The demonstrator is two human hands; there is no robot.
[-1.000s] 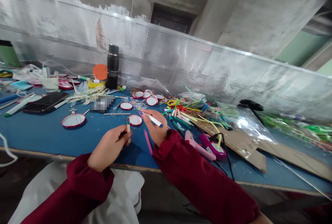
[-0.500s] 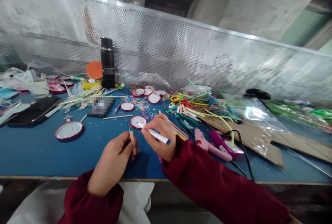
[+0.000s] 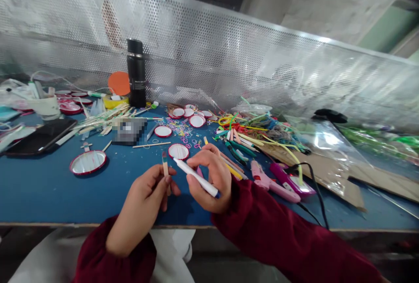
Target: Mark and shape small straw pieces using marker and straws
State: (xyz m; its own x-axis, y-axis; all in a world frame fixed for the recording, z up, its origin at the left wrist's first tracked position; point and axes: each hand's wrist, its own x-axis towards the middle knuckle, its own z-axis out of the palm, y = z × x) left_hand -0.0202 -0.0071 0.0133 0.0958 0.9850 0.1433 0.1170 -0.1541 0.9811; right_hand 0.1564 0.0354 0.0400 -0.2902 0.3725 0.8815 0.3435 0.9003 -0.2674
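My left hand (image 3: 144, 200) pinches a short flat wooden stick (image 3: 165, 168) upright; its top end is dark and greenish. In my right hand (image 3: 209, 178) is a white marker (image 3: 196, 177) with a blue end by the palm. The marker's white end points up and left, a little apart from the stick. Just beyond both hands lies a round red-rimmed disc (image 3: 178, 151) with a pale face. A larger round red-rimmed piece (image 3: 88, 162) with a small stick at its top lies to the left.
A black bottle (image 3: 136, 73) stands before the perforated metal screen (image 3: 196, 43). Small coloured rubber bands (image 3: 178, 130) and wooden sticks (image 3: 98, 119) are scattered behind my hands. To the right lie pliers (image 3: 235, 152), a pink glue gun (image 3: 271, 182) with a cable, and cardboard (image 3: 337, 178).
The marker has moved down and right, away from the stick's top, and its tilt is steeper. My left hand still holds the stick, with its fingers slightly shifted. The view has shifted a little.
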